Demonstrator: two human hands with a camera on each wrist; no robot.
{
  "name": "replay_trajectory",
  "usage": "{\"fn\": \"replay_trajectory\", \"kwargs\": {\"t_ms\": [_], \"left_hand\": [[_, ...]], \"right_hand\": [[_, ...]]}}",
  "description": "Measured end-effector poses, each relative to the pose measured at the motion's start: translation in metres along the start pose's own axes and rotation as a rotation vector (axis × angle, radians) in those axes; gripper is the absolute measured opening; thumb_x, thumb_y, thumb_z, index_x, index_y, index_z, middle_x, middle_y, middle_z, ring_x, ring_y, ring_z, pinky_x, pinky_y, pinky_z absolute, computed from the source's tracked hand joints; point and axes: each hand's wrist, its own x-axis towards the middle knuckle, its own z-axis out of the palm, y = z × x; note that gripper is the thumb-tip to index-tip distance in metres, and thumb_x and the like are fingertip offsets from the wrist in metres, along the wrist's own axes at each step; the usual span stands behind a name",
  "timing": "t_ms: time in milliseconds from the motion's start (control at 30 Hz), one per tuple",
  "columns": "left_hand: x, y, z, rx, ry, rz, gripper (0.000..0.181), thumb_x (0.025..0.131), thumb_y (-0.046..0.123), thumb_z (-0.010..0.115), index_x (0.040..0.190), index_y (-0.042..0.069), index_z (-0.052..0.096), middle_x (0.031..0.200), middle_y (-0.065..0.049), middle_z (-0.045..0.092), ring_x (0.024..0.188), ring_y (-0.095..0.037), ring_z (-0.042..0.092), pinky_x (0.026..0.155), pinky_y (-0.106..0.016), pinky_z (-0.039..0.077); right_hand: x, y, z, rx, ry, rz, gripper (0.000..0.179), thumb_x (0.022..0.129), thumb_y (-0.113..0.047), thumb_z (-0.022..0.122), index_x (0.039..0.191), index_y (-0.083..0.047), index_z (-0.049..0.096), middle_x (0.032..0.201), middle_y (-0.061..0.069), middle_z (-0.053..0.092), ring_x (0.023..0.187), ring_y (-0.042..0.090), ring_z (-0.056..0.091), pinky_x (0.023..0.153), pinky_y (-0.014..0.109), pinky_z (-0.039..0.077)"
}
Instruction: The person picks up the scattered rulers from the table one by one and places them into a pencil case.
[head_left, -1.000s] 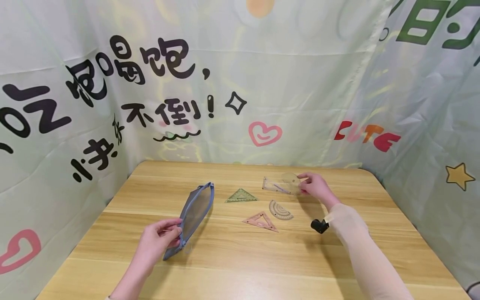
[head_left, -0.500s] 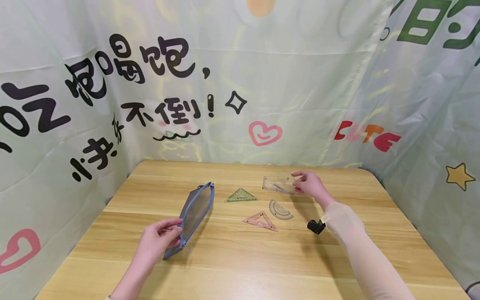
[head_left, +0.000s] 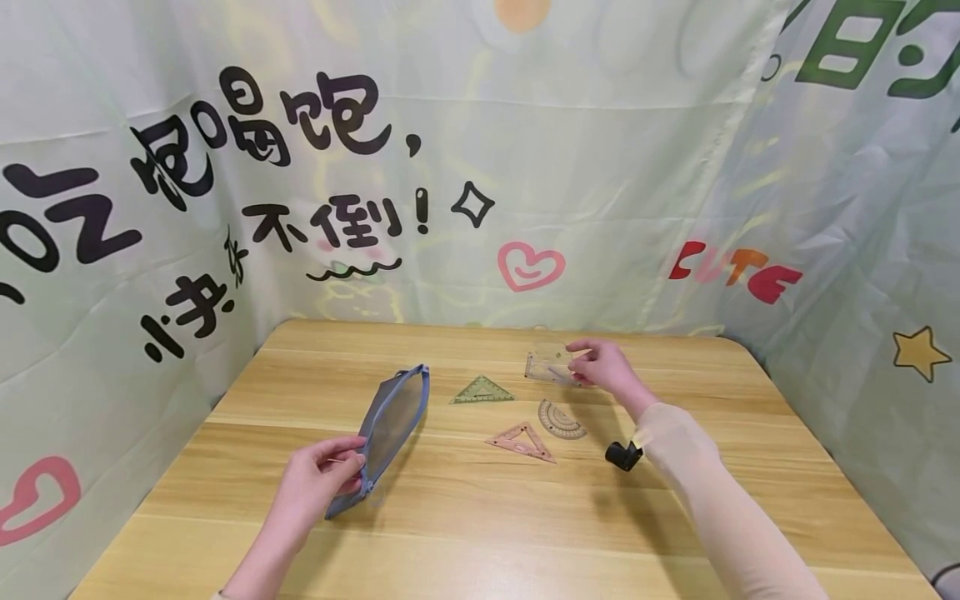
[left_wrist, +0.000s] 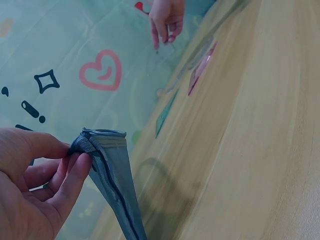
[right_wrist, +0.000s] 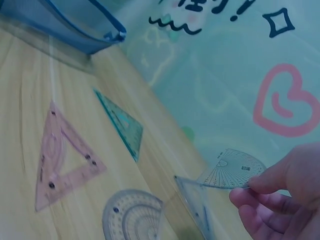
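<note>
My left hand pinches the edge of a blue zippered mesh pouch, which stands tilted with its mouth open on the left side of the table. In my right hand, thumb and fingers pinch a clear protractor, raised at the far side of the table. Below it lies a clear set square, partly covered by the protractor in the head view. A green set square, a pink set square and a grey-toned clear protractor lie flat between the hands.
The wooden table ends at a printed cloth hanging along its back and sides. A small black device is attached at the right wrist, above the table.
My right hand has moved left with the clear protractor, over the clear set square. My left hand and the pouch have stayed put.
</note>
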Motion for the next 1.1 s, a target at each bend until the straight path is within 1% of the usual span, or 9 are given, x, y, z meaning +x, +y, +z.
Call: {"fn": "replay_trajectory", "kwargs": {"t_ms": [200,300,533,600,767,833,900,1033,1100], "left_hand": [[0.0,0.0,0.0,-0.002,-0.002,0.0,0.033,0.094,0.003,0.063,0.126,-0.004,0.063,0.096,-0.008,0.063,0.076,-0.009,0.064,0.07,-0.02,0.062],[0.0,0.0,0.0,0.003,-0.002,-0.002,0.033,0.094,0.004,0.063,0.126,-0.004,0.063,0.097,-0.008,0.063,0.076,-0.01,0.064,0.07,-0.02,0.062],[0.0,0.0,0.0,0.002,0.0,0.001,0.033,0.094,0.004,0.063,0.126,-0.003,0.063,0.097,-0.009,0.063,0.076,-0.01,0.064,0.07,-0.02,0.062],[0.0,-0.001,0.0,-0.002,0.001,0.002,0.033,0.094,0.004,0.063,0.126,-0.003,0.063,0.097,-0.008,0.063,0.076,-0.01,0.064,0.07,-0.02,0.062],[0.0,-0.001,0.001,-0.007,-0.002,0.001,0.033,0.093,0.004,0.063,0.126,-0.004,0.063,0.097,-0.008,0.064,0.076,-0.009,0.065,0.071,-0.02,0.062],[0.0,-0.001,0.002,-0.007,-0.002,0.001,0.033,0.093,0.004,0.064,0.126,-0.004,0.063,0.097,-0.008,0.063,0.077,-0.009,0.065,0.071,-0.02,0.062],[0.0,-0.001,0.002,-0.008,-0.001,0.0,0.033,0.093,0.004,0.064,0.126,-0.003,0.063,0.097,-0.008,0.064,0.077,-0.009,0.065,0.071,-0.02,0.062],[0.0,-0.001,0.002,-0.006,-0.002,-0.003,0.033,0.093,0.004,0.064,0.126,-0.003,0.063,0.097,-0.008,0.063,0.077,-0.01,0.065,0.071,-0.02,0.062],[0.0,-0.001,0.001,-0.005,-0.002,-0.002,0.033,0.093,0.004,0.063,0.126,-0.004,0.063,0.097,-0.008,0.063,0.077,-0.01,0.065,0.071,-0.02,0.062]], "right_hand": [[-0.001,-0.01,0.008,0.021,-0.02,-0.025,0.04,0.096,-0.003,0.058,0.136,0.004,0.052,0.113,0.032,0.064,0.08,0.026,0.071,0.071,0.035,0.063],[-0.001,-0.013,0.012,0.028,-0.032,-0.043,0.04,0.096,-0.003,0.058,0.135,0.003,0.053,0.116,0.034,0.063,0.085,0.031,0.071,0.073,0.037,0.063],[-0.002,-0.021,0.021,0.051,-0.057,-0.059,0.04,0.096,-0.002,0.058,0.135,0.002,0.053,0.112,0.032,0.065,0.084,0.03,0.071,0.08,0.043,0.063],[-0.002,-0.024,0.023,0.057,-0.065,-0.065,0.041,0.096,-0.002,0.059,0.136,0.002,0.053,0.111,0.031,0.065,0.081,0.027,0.071,0.08,0.042,0.064],[-0.004,-0.032,0.031,0.082,-0.088,-0.078,0.043,0.094,0.0,0.059,0.137,0.001,0.052,0.11,0.032,0.065,0.07,0.014,0.067,0.07,0.028,0.063],[-0.005,-0.036,0.035,0.086,-0.099,-0.085,0.043,0.094,0.0,0.059,0.137,0.002,0.052,0.11,0.032,0.065,0.069,0.012,0.067,0.068,0.026,0.062],[-0.006,-0.039,0.038,0.092,-0.107,-0.088,0.043,0.094,0.0,0.059,0.137,0.002,0.052,0.109,0.031,0.066,0.072,0.017,0.069,0.073,0.031,0.064],[-0.007,-0.045,0.045,0.099,-0.114,-0.09,0.043,0.094,-0.001,0.06,0.136,0.0,0.053,0.105,0.026,0.068,0.084,0.034,0.071,0.084,0.046,0.063],[-0.008,-0.047,0.048,0.102,-0.121,-0.101,0.043,0.094,-0.001,0.06,0.136,0.001,0.053,0.104,0.026,0.068,0.088,0.038,0.071,0.086,0.049,0.062]]}}
